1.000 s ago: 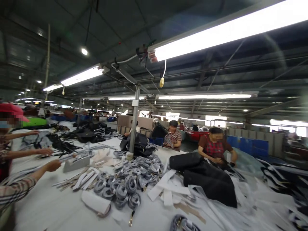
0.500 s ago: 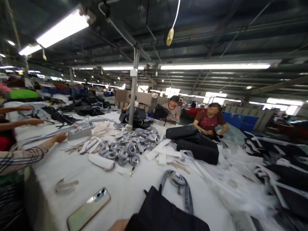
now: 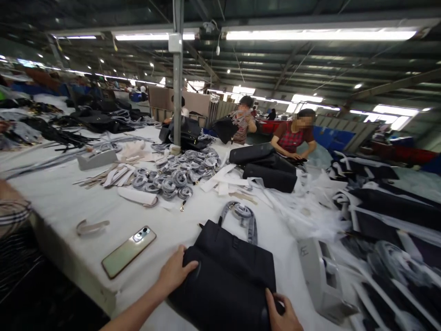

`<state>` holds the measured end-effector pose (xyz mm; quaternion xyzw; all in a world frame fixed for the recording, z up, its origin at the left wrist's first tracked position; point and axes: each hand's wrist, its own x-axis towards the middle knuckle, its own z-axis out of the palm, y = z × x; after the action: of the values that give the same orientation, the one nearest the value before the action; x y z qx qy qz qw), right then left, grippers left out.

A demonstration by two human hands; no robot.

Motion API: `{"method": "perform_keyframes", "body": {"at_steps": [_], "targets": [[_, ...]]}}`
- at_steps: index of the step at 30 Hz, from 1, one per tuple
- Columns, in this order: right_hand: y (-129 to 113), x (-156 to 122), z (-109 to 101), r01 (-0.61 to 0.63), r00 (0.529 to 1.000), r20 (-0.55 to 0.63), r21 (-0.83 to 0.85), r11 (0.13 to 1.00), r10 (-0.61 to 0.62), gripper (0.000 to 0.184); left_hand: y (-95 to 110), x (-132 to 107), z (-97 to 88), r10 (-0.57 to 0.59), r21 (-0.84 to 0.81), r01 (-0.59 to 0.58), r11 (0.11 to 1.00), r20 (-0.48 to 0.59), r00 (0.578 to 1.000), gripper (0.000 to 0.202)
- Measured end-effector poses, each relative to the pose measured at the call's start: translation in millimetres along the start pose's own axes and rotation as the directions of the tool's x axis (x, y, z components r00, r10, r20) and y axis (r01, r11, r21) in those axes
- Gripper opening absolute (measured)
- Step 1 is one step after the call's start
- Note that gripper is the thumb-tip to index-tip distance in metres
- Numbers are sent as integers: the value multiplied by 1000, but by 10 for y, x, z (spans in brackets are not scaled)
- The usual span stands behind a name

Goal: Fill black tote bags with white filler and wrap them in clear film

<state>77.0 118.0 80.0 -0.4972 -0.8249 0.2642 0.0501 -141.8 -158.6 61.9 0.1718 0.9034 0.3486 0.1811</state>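
Observation:
A black handbag (image 3: 227, 271) lies on the white-covered table in front of me. Its handle, wrapped in greyish plastic (image 3: 253, 230), loops out past the far edge beside a coiled strap (image 3: 242, 211). My left hand (image 3: 177, 271) grips the bag's left edge, thumb on top and the other fingers partly hidden. On the lower right edge, my right hand (image 3: 280, 312) is closed around the side, thumb and forefinger showing. To the left of the bag lies a pale green phone (image 3: 129, 252), with a curved beige strip (image 3: 92, 227) beyond it.
Wrapped coiled straps (image 3: 179, 179) are heaped mid-table by a metal post (image 3: 177, 92). A grey tape dispenser (image 3: 325, 280) stands right, near piled black pieces (image 3: 389, 211). Black bags (image 3: 270, 177) lie ahead. Co-workers (image 3: 292, 138) work across the table; a plaid sleeve (image 3: 14, 216) shows at left.
My view has tipped downward, bringing more of the bag and both hands into sight. The co-worker's plaid-sleeved arm at left has mostly left the picture. A person opposite has raised a hand.

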Motion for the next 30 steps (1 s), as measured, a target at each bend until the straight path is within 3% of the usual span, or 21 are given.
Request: {"method": "perform_keyframes", "body": {"at_steps": [4,6,9,14,19,24,30], "targets": [[-39,-92,31,139,972,-196,25,990,-131,72,79,187,27,110,-2,-110,994,-1,994,65],[-56,-96,29,155,977,-147,0,988,-153,68,122,270,83,120,15,-120,993,-11,993,67],[-91,-87,-3,60,998,-13,-101,993,-62,60,130,312,179,106,53,-103,993,-61,992,68],[-129,7,-34,-1,1000,31,-173,985,7,56,64,269,280,102,112,-88,990,-133,986,63],[-118,193,-11,25,995,96,-225,974,-4,52,66,301,340,107,173,-80,982,-152,983,58],[-145,238,25,22,998,69,-273,962,-3,51,93,332,369,82,235,-36,971,-189,979,58],[-210,89,31,21,997,-69,-275,961,-42,50,84,322,345,89,279,-29,960,-204,975,55]]}}
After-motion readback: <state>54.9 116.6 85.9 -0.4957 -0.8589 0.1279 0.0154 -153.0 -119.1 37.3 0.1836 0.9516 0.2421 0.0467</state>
